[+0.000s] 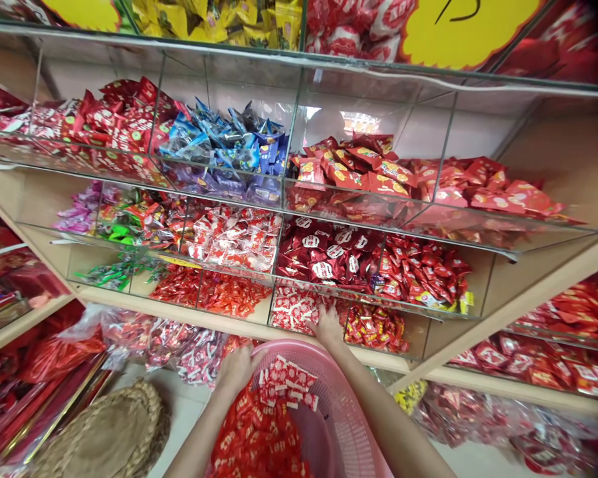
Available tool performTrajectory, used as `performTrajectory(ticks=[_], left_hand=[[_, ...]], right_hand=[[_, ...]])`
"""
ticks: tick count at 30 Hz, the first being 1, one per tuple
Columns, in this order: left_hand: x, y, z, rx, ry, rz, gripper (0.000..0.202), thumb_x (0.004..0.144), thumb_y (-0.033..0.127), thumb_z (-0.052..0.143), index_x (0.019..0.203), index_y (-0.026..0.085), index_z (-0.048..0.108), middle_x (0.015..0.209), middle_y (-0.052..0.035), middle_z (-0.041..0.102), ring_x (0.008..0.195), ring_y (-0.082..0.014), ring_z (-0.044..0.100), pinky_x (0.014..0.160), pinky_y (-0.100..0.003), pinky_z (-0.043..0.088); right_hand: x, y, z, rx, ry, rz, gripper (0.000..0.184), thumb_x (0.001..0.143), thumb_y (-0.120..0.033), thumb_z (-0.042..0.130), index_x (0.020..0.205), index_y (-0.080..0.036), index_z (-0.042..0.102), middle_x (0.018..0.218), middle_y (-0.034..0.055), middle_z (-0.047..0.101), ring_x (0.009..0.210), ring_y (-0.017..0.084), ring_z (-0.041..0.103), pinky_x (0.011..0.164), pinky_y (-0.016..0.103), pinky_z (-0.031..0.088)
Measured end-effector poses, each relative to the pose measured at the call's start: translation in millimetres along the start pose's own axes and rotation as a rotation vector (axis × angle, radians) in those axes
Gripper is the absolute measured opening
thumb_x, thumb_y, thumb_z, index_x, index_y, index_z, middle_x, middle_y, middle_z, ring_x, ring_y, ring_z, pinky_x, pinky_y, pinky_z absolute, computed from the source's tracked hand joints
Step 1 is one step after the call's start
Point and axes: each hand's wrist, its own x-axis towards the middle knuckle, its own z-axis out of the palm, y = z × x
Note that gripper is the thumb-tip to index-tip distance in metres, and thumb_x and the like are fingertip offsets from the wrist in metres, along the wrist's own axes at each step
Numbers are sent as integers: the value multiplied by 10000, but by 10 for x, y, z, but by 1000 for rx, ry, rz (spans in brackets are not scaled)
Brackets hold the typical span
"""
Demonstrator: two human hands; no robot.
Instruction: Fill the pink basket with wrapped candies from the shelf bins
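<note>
While the pink basket (pixel 346 411) is gripped at its rim by the left hand (pixel 236 367), the right hand (pixel 327 325) is held in the lowest row of the wooden shelf (pixel 169 310), its fingers among the red-and-white packets (pixel 294 311); whether anything is pinched there cannot be told. Just in front of the shelf, the basket is loaded with 2 kinds of packet: red packets (pixel 259 431) are heaped toward the left, and a smaller red-and-white cluster (pixel 286 380) is spread near the far rim. Each packet is judged light, small and firm under a thin, slippery wrapper, so several are better scooped with cupped fingers than squeezed, since some could slide out of a tight grip. The perforated wall of the basket looks like thin plastic and would probably flex under pressure; the rim seems the stiffer part and should be taken there. With the load lying to 1 side, tipping is to be expected, and hold at 2 opposite points would be steadier.
</note>
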Motion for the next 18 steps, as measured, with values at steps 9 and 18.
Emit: performTrajectory(ticks=[9,18], left_hand=[[3,13,-13,-8,-14,-1,616,904,608,224,930,162,647,904,-161,713,866,-280,680,705,-320,464],[10,-10,9,-12,4,5,597,902,615,237,901,174,639,882,-139,718,857,-270,682,700,-308,457]], right_hand=[[-55,40,17,83,59,-55,408,899,-381,435,1276,-232,387,1247,141,470,917,240,647,726,339,463],[-43,55,-14,225,164,-44,358,953,-361,282,1238,-207,433,1207,135,526,888,217,638,726,314,449]])
